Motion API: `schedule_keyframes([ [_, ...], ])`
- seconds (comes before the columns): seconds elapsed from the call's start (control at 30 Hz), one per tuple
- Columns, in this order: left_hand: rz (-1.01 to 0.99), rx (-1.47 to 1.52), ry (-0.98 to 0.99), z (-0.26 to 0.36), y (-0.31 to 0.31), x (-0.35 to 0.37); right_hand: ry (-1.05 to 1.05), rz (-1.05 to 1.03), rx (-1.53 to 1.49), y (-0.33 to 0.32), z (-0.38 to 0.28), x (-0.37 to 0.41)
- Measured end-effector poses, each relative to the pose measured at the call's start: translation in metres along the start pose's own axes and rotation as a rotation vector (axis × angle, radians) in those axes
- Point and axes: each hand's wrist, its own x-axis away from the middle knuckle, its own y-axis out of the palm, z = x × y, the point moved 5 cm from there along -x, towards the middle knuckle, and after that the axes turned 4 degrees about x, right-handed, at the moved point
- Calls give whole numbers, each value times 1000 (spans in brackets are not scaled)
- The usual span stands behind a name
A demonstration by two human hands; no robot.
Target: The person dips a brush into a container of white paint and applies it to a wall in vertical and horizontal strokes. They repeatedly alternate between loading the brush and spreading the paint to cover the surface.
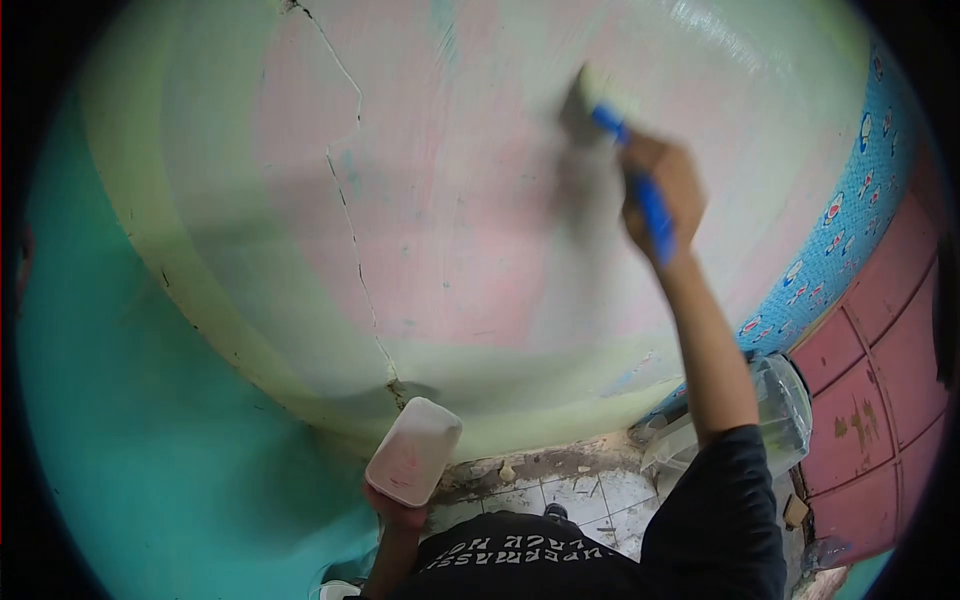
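Observation:
My right hand is closed around the blue handle of a paintbrush, raised against the wall in the upper right. Its pale bristles seem to touch the wall, though motion blurs them. Low in the view, my left hand holds a rectangular white plastic tub, tilted, with pinkish stains inside. Most of the left fingers are hidden beneath it. The wall carries streaky whitish paint over pink and pale green, and a jagged dark crack runs down its left part.
A teal wall stands at left. Blue patterned covering borders the painted wall at right, beside a pink panelled surface. A clear plastic container stands below it. Debris lies along the wall's base above white floor tiles.

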Motion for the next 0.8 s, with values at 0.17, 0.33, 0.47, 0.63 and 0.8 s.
schedule_keyframes([
  [0.17,-7,12,16,6,-11,1,-132,-565,-335,3,-122,150],
  [0.33,-8,22,-10,11,-10,4,-139,-832,-569,11,-141,169],
  [0.47,-14,32,-23,8,-8,5,100,-637,-570,19,-60,62],
  [0.63,-7,61,-40,5,-19,4,136,-97,-338,3,-6,-60],
  [0.8,27,47,10,10,-27,8,49,-32,-104,7,-34,-17],
])
